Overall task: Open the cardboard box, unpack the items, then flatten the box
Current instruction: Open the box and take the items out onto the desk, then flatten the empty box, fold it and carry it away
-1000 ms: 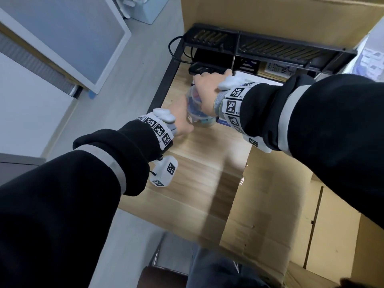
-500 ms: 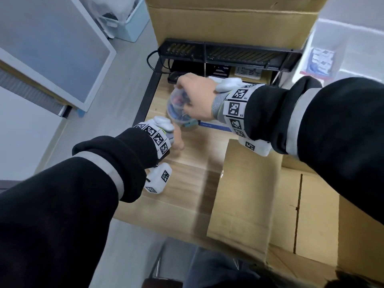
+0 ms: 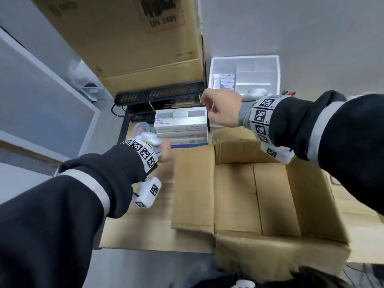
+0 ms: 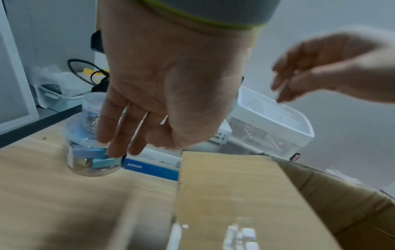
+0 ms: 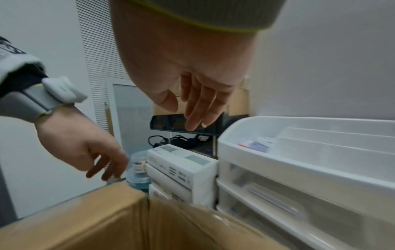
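The open cardboard box stands on the wooden desk with its flaps spread; only its bare bottom shows inside. Behind its left flap a small clear jar sits on a larger clear jar of blue items. Beside them is a stack of white boxes on a blue-edged one. My left hand hangs by the jars with relaxed fingers, holding nothing. My right hand is in the air above the white boxes, its fingers loose and empty.
A white plastic drawer organiser stands right of the white boxes. A black rack and a large brown carton fill the back of the desk. The desk's left edge drops to the floor.
My right hand has let go of the jar, which now stands on the desk, and has drawn back up and to the right. The left hand has come off the jars.
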### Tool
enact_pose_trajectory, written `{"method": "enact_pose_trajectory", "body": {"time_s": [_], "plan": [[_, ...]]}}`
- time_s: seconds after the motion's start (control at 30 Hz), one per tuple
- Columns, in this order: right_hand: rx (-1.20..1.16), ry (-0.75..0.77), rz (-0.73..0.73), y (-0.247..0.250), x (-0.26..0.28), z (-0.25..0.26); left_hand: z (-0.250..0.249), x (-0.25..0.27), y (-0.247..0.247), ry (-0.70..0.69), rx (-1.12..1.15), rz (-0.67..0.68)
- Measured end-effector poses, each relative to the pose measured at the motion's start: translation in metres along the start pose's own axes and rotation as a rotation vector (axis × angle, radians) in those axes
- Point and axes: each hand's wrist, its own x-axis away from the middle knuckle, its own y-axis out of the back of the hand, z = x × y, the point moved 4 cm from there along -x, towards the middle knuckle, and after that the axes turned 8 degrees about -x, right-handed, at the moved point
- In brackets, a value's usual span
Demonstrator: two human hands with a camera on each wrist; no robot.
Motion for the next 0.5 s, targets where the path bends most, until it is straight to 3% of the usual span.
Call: {"method": "enact_pose_trajectory", "body": {"time_s": [0.1,0.27,0.4,0.5], "plan": [[0.015,-0.063,-0.002,0.016,0.035,-0.032,-0.011,0.016,0.017,0.021,0.036,-0.084],[0.069,-0.169,-0.004,0.038,0.099,-0.081,-0.063,0.059,0.050,-0.064,0.165,-0.304],[0.119,-0.292,0.102,0.033,0.143,-0.116,-0.095,0.045,0.045,0.074,0.275,-0.273],[0.126,-0.366,0.205,0.021,0.165,-0.132,-0.113,0.042,0.042,0.095,0.227,-0.265]]}}
